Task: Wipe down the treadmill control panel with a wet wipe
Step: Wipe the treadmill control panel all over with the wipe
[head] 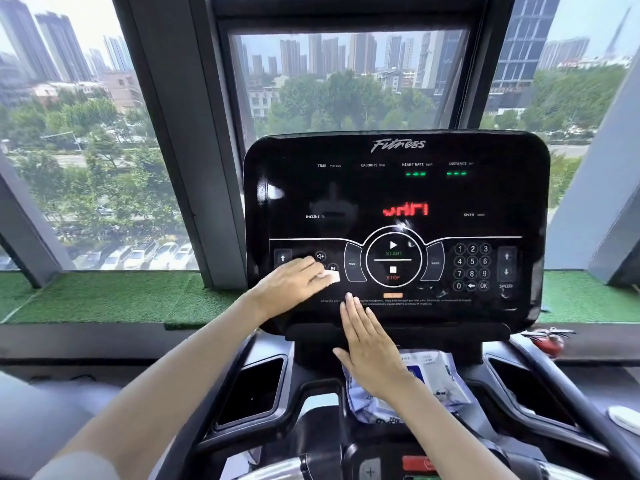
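Observation:
The glossy black treadmill control panel stands in front of me with lit red and green digits, a round START/STOP ring and a number pad. My left hand lies flat on the panel's lower left buttons and presses a folded white wet wipe against them. My right hand is flat with its fingers straight and together, its fingertips resting on the panel's lower edge below the STOP button; it holds nothing.
A pack of wet wipes lies on the console tray under my right wrist. Black cup holders sit on either side. A red fire extinguisher lies on the sill at right. Windows and grey pillars stand behind the panel.

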`<state>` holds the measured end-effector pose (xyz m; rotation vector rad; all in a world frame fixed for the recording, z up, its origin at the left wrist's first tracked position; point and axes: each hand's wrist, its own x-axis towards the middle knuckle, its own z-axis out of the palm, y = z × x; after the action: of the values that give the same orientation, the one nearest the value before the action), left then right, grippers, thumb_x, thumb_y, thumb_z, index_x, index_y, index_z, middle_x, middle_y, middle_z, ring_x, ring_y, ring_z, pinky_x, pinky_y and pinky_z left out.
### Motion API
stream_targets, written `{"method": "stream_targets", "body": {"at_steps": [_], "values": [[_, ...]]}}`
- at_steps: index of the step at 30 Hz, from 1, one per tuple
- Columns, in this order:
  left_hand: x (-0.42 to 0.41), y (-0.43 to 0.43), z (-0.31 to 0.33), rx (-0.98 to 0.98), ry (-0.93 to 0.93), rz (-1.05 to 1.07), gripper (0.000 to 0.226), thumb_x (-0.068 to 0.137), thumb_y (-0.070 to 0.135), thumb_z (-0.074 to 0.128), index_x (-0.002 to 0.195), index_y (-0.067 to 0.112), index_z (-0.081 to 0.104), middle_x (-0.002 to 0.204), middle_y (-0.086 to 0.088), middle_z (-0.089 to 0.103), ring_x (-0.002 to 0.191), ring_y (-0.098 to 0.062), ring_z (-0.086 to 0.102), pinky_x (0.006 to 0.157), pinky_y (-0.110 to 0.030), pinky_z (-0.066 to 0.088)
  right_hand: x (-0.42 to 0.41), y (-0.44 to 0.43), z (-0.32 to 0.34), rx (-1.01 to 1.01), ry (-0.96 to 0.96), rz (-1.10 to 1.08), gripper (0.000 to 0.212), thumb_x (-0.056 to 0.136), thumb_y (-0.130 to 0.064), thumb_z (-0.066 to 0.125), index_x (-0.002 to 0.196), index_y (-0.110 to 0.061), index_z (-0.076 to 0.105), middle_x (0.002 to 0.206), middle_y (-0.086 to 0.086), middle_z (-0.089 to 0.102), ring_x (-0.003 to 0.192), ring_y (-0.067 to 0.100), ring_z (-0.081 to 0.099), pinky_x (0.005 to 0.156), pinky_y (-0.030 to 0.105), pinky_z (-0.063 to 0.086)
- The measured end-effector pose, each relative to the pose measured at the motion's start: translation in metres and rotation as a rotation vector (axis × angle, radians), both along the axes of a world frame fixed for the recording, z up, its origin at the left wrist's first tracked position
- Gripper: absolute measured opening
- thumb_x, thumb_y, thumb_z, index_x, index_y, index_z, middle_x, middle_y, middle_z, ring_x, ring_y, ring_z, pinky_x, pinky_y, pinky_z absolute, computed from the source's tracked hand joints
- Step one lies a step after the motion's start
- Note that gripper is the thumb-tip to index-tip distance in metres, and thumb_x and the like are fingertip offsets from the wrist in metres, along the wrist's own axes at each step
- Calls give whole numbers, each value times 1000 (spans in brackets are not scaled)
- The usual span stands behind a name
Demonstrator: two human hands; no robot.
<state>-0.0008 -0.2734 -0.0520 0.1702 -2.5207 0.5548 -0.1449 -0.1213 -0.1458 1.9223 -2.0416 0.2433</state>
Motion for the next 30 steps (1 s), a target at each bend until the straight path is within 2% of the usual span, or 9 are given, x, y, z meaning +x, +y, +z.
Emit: {"method": "stream_targets", "body": {"at_steps": [4, 6, 9, 14, 18, 19, 24, 28, 30], "values": [[-13, 4, 14, 451, 544, 310, 28, 84, 2, 64, 108, 16, 61, 89, -1, 50, 79, -16, 47, 61, -33, 47, 0, 0, 0, 2, -3, -3, 71, 92, -46, 25, 143, 3, 19, 152, 19, 20, 140, 27, 21, 108, 43, 13], [-23, 14, 11, 430, 432, 226, 22, 84, 4, 65, 102, 15, 59, 85, 0, 53, 76, -16, 50, 61, -30, 45, 1, -1, 0, 6, -4, -5, 72, 91, -46, 25, 143, 2, 18, 152, 19, 19, 140, 27, 21, 108, 43, 13], [-22, 12, 9, 52, 1, -36, 15, 83, 3, 66, 96, 10, 64, 80, -2, 56, 74, -16, 49, 65, -28, 43, 0, 0, 0, 6, -8, -7, 72, 91, -47, 26, 143, 2, 19, 152, 19, 21, 140, 27, 21, 108, 42, 13], [-28, -2, 19, 334, 499, 216, 41, 72, -11, 70, 107, 10, 66, 86, -4, 55, 79, -14, 41, 58, -25, 40, 0, 0, 0, -1, 4, 3, 72, 92, -47, 25, 144, 2, 18, 152, 19, 19, 140, 26, 16, 108, 45, 12], [-25, 2, 6, -101, -35, -89, 24, 83, -1, 61, 105, 7, 61, 84, -5, 59, 76, -20, 49, 65, -30, 46, -1, 0, 1, 5, 7, 5, 71, 91, -47, 27, 142, 3, 20, 151, 19, 22, 139, 28, 24, 107, 45, 14], [-22, -2, 12, -104, -54, -91, 20, 87, 2, 55, 106, 7, 60, 84, -5, 59, 76, -20, 50, 65, -32, 47, -1, 0, 1, 5, 6, 6, 71, 91, -46, 27, 142, 3, 21, 151, 19, 22, 139, 28, 24, 107, 45, 14], [-28, 0, 26, 340, 495, 239, 40, 77, -7, 65, 111, 13, 65, 87, -3, 54, 80, -16, 42, 58, -28, 44, -1, 0, 3, 1, 10, 9, 70, 91, -45, 28, 142, 3, 24, 151, 18, 24, 139, 26, 24, 108, 44, 14], [-26, 18, -3, 11, -78, -62, 30, 86, 1, 48, 109, 11, 64, 86, -1, 57, 79, -17, 48, 68, -27, 48, -3, 0, 6, 22, -11, 24, 70, 91, -46, 26, 143, 2, 24, 152, 18, 18, 140, 27, 19, 114, 40, 22], [-22, 10, 1, -6, -121, -84, 32, 83, -2, 48, 108, 11, 64, 86, -3, 56, 79, -18, 49, 67, -27, 49, -4, 1, 8, 37, -12, 26, 71, 90, -47, 26, 142, 2, 25, 152, 18, 19, 140, 26, 20, 110, 41, 28]]}}
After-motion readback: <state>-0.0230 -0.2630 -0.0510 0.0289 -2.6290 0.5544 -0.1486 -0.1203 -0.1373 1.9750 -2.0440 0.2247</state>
